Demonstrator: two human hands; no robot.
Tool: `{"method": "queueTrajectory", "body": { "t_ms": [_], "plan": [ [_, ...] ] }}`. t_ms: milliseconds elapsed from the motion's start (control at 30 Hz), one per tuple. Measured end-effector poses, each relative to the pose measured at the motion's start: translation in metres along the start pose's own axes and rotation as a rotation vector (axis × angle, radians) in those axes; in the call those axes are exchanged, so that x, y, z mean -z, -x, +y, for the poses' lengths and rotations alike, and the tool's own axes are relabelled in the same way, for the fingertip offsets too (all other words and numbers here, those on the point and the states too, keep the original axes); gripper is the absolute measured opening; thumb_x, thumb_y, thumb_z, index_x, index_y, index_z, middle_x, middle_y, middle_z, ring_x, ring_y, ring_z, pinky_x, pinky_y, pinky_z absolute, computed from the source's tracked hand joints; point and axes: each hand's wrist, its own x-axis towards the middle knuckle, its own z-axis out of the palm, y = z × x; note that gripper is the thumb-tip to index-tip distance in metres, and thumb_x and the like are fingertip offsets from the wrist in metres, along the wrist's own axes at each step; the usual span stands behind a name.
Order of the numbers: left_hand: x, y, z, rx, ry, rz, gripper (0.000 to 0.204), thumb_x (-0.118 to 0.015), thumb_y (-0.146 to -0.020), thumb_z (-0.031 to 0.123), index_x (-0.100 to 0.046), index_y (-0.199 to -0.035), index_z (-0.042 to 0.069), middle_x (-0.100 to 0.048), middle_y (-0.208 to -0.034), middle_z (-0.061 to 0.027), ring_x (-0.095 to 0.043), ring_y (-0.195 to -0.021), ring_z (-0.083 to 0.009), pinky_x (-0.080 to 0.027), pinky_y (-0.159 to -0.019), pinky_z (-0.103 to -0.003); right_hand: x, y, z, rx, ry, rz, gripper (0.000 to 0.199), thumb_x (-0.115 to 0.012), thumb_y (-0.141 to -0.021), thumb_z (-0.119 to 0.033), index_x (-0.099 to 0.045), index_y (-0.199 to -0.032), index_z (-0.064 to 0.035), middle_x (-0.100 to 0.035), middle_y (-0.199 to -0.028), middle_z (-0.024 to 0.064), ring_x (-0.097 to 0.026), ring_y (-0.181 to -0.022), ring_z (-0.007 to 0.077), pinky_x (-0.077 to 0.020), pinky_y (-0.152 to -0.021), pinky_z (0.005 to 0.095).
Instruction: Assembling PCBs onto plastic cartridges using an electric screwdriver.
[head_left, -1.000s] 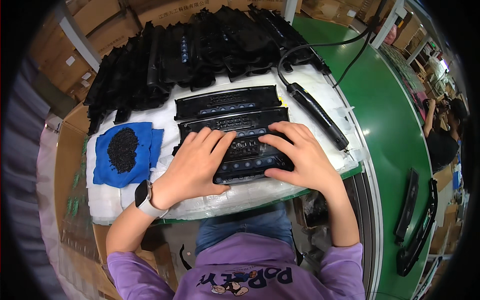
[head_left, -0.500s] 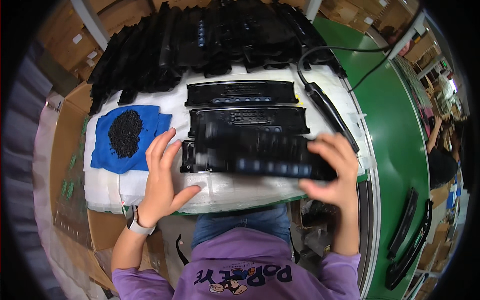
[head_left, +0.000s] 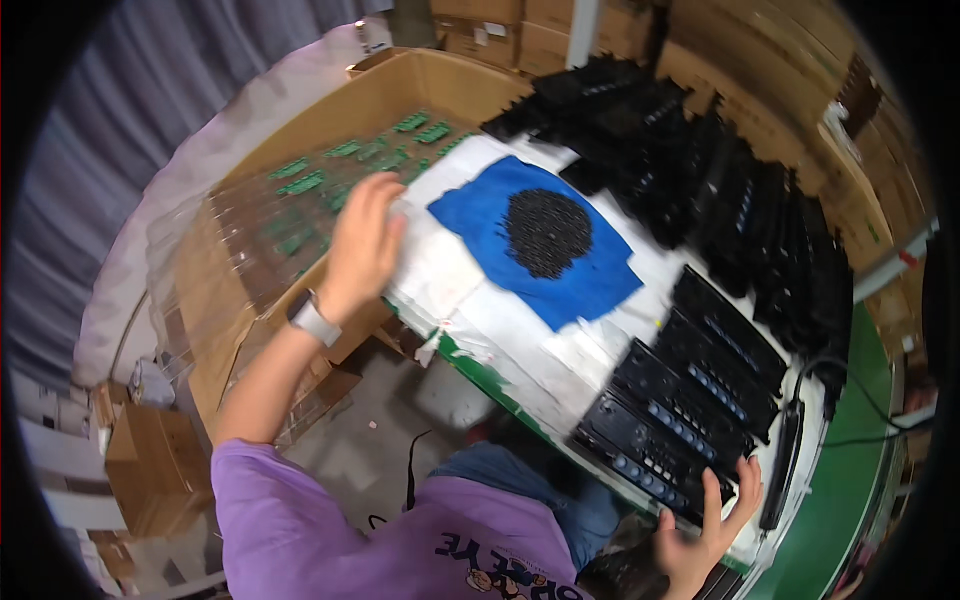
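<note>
My left hand (head_left: 362, 245) reaches out to the left with fingers spread, holding nothing, over the edge of a cardboard box (head_left: 300, 130) lined with clear plastic and filled with several green circuit boards (head_left: 330, 170). A watch sits on that wrist. My right hand (head_left: 710, 525) rests open at the near edge of a black plastic panel (head_left: 655, 455) with rows of blue buttons, its fingers on the panel's corner. Two more such panels (head_left: 725, 350) lie behind it on the white padded table (head_left: 500, 320).
A blue cloth (head_left: 590, 280) carries a heap of small black screws (head_left: 545, 232). Stacks of black panels (head_left: 720, 180) fill the table's far side. A black power tool with cable (head_left: 785, 470) lies beside the green conveyor (head_left: 850, 510). Cardboard boxes stand around.
The view has swung left. My left hand left the black panel and moved out to the box of green boards. My right hand stays at the panel's end.
</note>
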Motion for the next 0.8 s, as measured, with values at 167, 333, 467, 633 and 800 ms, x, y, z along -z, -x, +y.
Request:
{"method": "queueTrajectory", "body": {
  "t_ms": [167, 333, 467, 633, 800],
  "plan": [
    [0.069, 0.057, -0.165, 0.468, -0.664, -0.369, 0.050, -0.064, -0.077, 0.035, -0.052, -0.113, 0.002, -0.050, -0.119, -0.0202, -0.048, -0.110, -0.0366, -0.043, -0.088, -0.047, -0.007, -0.033, -0.037, 0.218, -0.269, 0.107, 0.039, -0.061, -0.079, -0.019, -0.055, -0.116, -0.0071, -0.041, -0.129, 0.0268, -0.039, -0.118, 0.0485, -0.0334, -0.095, 0.0583],
    [0.098, 0.077, -0.187, 0.631, -0.564, -0.733, 0.059, -0.063, -0.075, 0.052, -0.059, -0.105, 0.001, -0.057, -0.111, -0.0189, -0.054, -0.105, -0.0346, -0.045, -0.086, -0.043, -0.046, -0.068, -0.080, 0.222, -0.428, 0.048, 0.037, -0.068, -0.063, -0.009, -0.060, -0.098, -0.0014, -0.045, -0.122, 0.0231, -0.045, -0.115, 0.0422, -0.0352, -0.097, 0.0471],
    [0.092, 0.031, -0.176, 0.581, -0.698, -1.044, 0.056, -0.063, -0.073, 0.055, -0.068, -0.087, 0.001, -0.065, -0.091, -0.0183, -0.063, -0.088, -0.0327, -0.050, -0.074, -0.042, -0.075, -0.094, -0.124, 0.318, -0.471, -0.031, 0.039, -0.070, -0.063, -0.010, -0.061, -0.101, -0.0042, -0.046, -0.118, 0.0244, -0.047, -0.109, 0.0426, -0.0398, -0.090, 0.0466],
    [0.069, 0.003, -0.223, 0.646, -0.833, -1.032, 0.047, -0.066, -0.072, 0.051, -0.070, -0.083, 0.005, -0.067, -0.086, -0.0164, -0.065, -0.085, -0.0311, -0.052, -0.072, -0.040, -0.099, -0.127, -0.187, 0.454, -0.483, -0.182, 0.052, -0.070, -0.067, -0.015, -0.053, -0.114, -0.0023, -0.041, -0.123, 0.0262, -0.043, -0.115, 0.0424, -0.0377, -0.091, 0.0481],
    [-0.003, -0.008, -0.284, 0.714, -0.790, -0.673, 0.038, -0.064, -0.078, 0.042, -0.067, -0.092, 0.007, -0.067, -0.094, -0.0133, -0.064, -0.092, -0.0276, -0.052, -0.075, -0.040, -0.130, -0.153, -0.214, 0.391, -0.410, -0.251, 0.066, -0.073, -0.065, -0.020, -0.046, -0.122, -0.0014, -0.036, -0.129, 0.0279, -0.036, -0.124, 0.0441, -0.0334, -0.096, 0.0522]
  ]
}}
